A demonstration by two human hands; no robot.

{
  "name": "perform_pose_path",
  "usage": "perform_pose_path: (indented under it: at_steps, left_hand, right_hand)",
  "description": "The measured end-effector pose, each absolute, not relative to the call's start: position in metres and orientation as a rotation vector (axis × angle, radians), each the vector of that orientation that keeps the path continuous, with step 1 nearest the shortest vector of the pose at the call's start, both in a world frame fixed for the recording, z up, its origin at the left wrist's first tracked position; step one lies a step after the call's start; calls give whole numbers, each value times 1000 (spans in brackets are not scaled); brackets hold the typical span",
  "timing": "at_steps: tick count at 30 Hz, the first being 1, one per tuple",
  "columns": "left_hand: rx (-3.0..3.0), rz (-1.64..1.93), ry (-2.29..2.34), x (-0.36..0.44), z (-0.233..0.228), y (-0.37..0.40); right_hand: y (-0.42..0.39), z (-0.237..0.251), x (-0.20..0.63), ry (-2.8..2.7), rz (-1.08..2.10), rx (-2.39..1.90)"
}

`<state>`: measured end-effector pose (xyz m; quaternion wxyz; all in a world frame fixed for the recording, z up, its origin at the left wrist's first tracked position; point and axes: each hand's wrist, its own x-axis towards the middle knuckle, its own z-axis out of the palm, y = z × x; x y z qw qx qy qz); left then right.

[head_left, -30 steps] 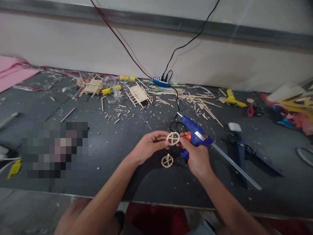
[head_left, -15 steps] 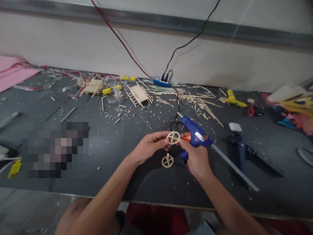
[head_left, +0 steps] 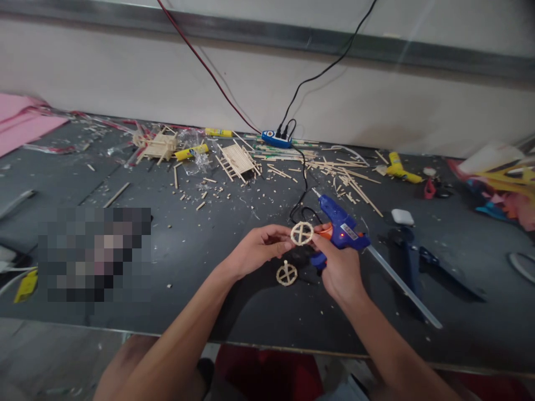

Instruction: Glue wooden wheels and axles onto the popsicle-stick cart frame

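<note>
My left hand (head_left: 256,252) pinches a small round wooden wheel (head_left: 301,233) with crossed spokes, held just above the dark table (head_left: 259,312). My right hand (head_left: 340,266) grips a blue glue gun (head_left: 341,229) with an orange trigger, its nozzle pointing away and to the left; its fingertips also touch the wheel's right edge. A clear glue stick (head_left: 401,285) sticks out of the gun's back toward the right. A second, similar wooden wheel (head_left: 286,273) lies flat on the table just below the held one.
Wooden sticks (head_left: 343,177) and offcuts litter the far table. A stick ladder frame (head_left: 237,160), a stick cart (head_left: 156,146), yellow tubes (head_left: 190,152), a blue power strip (head_left: 275,139) with cords, a white eraser-like block (head_left: 403,216) and dark tools (head_left: 422,259) lie around. Coloured paper (head_left: 501,184) sits far right.
Both hands, with the held wheel and the glue gun, have shifted slightly to the right and up. The wheel on the table has not moved.
</note>
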<state>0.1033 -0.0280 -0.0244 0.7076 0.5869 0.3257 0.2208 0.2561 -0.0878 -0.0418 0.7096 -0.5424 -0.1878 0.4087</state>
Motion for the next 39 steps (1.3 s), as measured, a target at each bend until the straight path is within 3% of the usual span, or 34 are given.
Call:
perform_pose_path:
  at_steps: [10,26,35,37,39]
  left_hand:
    - [1382,629,896,101,-25,-25]
    - [642,1305,916,57,-10,5]
    - [824,1591,1047,7,9,13]
    - [1059,1507,1157,3,9,8]
    - [1448,1179,1275,2,7,-2]
  right_hand:
    - [-86,-40,260,-360,944,-1181]
    - [-104,-34,282,-358,847,-1250]
    - [-119,-25,312,-344,723,-1210]
    - [-119,-21,314,-319,714,-1196]
    - [-119,-19,315,-296,713,-1181]
